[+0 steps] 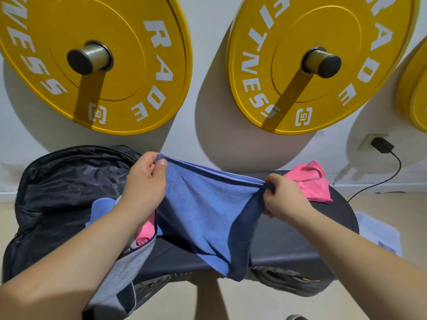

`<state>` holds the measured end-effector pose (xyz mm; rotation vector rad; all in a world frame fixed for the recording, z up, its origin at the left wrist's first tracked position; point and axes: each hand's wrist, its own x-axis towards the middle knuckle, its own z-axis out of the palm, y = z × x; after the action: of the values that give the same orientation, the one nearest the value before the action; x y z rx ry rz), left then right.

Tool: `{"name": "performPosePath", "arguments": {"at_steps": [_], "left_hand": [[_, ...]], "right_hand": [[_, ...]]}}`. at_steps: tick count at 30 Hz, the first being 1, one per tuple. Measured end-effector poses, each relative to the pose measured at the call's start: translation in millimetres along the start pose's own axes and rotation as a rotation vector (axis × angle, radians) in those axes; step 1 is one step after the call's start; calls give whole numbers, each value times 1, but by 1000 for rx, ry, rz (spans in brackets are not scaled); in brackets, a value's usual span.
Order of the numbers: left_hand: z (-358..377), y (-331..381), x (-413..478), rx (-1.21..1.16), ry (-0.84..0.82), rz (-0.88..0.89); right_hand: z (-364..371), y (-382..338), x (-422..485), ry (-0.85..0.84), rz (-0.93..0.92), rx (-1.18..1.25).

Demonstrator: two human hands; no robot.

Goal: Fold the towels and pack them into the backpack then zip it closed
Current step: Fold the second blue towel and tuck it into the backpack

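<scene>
While aloft between left hand and right hand, blue towel.

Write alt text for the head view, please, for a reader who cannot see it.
The left hand and right hand pinch the top corners of a blue towel, holding it spread over a dark bench. An open black backpack at left holds a rolled pink towel; a loose pink towel lies on the bench, below wall-mounted yellow weight plates.

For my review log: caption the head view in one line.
Left hand and right hand stretch a blue towel over the bench, beside the open backpack; a pink towel lies crumpled.
</scene>
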<state>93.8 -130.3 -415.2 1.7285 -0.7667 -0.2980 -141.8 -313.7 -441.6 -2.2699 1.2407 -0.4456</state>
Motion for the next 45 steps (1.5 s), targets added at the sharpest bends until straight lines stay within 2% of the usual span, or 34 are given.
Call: {"name": "performPosePath", "arguments": {"at_steps": [2, 6, 8, 15, 24, 26, 28, 31, 34, 36, 40, 42, 45], "left_hand": [[-3, -1, 2, 9, 35, -11], [-10, 1, 8, 12, 123, -29], [-12, 5, 9, 4, 137, -60], [-23, 12, 5, -22, 105, -148], [-26, 11, 1, -6, 139, -194], [-25, 13, 0, 38, 155, -166], [-24, 11, 1, 62, 141, -148], [-27, 11, 1, 54, 11, -140], [-30, 16, -1, -94, -175, -191], [-30, 19, -5, -104, -266, -195], [-30, 28, -8, -40, -360, -186], [-32, 30, -6, 14, -418, -196], [-34, 30, -2, 153, -369, -117]], "right_hand": [[-5, -6, -2, 45, 39, 185], [-26, -30, -4, 61, 192, 872], [-38, -37, -6, 32, 210, 996], [-57, -25, -17, 41, 138, 769], [-67, -20, -14, -119, 179, 1106], [-66, -14, -15, -187, 134, 1026], [-63, -10, -17, -212, 87, 816], [-62, -5, -18, -161, 69, 599], [-63, 4, -15, -52, 70, 554], [-65, 10, -13, 2, 73, 502], [-70, 10, -15, 77, 57, 391], [-72, 8, -12, 102, 66, 410], [-71, 0, -5, 146, 69, 511]]}}
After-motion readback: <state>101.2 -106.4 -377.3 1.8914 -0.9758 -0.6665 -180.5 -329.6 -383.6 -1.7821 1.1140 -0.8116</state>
